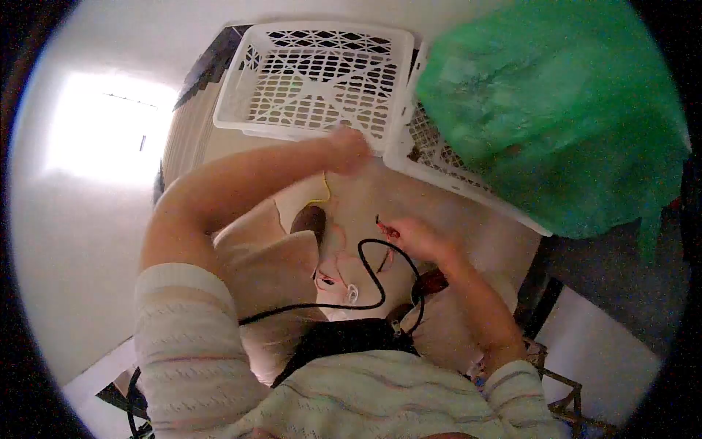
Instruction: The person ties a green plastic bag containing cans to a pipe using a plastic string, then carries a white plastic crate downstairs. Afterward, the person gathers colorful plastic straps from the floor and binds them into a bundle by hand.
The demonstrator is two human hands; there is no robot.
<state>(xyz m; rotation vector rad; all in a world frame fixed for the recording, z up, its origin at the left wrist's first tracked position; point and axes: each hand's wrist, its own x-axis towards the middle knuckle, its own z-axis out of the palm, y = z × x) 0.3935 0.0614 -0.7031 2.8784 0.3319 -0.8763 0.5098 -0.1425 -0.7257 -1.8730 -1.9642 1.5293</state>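
Observation:
My left hand (pixel 349 150), blurred, is closed beside the front edge of a white plastic basket (pixel 318 88); whatever its fingers hold is hidden. Just below it, a thin yellow string (pixel 327 192) curves over the beige surface. Lower and to the right, my right hand (pixel 418 238) is closed on a small red cord bundle (pixel 388 231) with a dark tip. A black cord (pixel 371 271) loops in front of my body. Between my legs lie thin red strands and a small white ring-shaped piece (pixel 353 294).
A second white basket (pixel 475 192) stands at the right, partly covered by a large green plastic bag (pixel 548 110). Corrugated brown edges (pixel 191 128) show left of the first basket. A dark rounded object (pixel 309 222) lies near my left leg.

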